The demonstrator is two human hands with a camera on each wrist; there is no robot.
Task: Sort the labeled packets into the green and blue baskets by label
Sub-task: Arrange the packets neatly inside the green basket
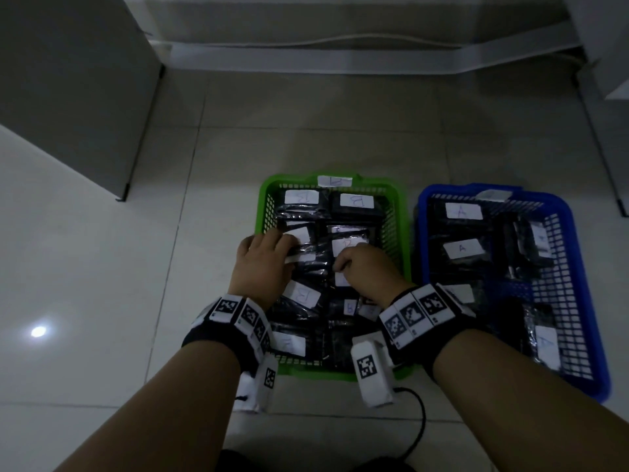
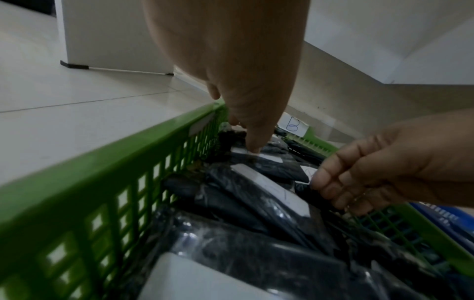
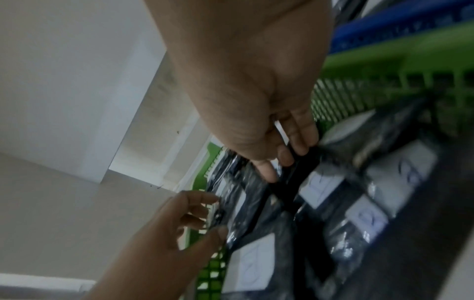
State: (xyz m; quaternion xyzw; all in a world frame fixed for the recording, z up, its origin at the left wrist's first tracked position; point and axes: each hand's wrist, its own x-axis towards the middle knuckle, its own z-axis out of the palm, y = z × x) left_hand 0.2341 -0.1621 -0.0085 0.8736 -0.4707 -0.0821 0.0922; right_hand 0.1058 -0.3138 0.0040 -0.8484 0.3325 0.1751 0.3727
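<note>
The green basket (image 1: 265,199) holds several black packets with white B labels, such as the one at the far right corner (image 1: 357,201). The blue basket (image 1: 422,233) to its right holds packets labeled A (image 1: 463,248). Both hands are inside the green basket. My left hand (image 1: 284,248) lies on the packets at the basket's left side; its thumb (image 2: 252,147) presses a label, and its fingers and thumb (image 3: 212,219) hold a packet's shiny edge. My right hand (image 1: 342,264) has curled fingers (image 3: 284,158) pinching the edge of a black packet (image 3: 295,182) near the middle.
The baskets stand side by side on a pale tiled floor (image 1: 102,267). A grey cabinet (image 1: 68,80) stands at the left, a wall base with a cable (image 1: 340,46) behind. A tag marked B (image 2: 293,125) sits on the green basket's far rim.
</note>
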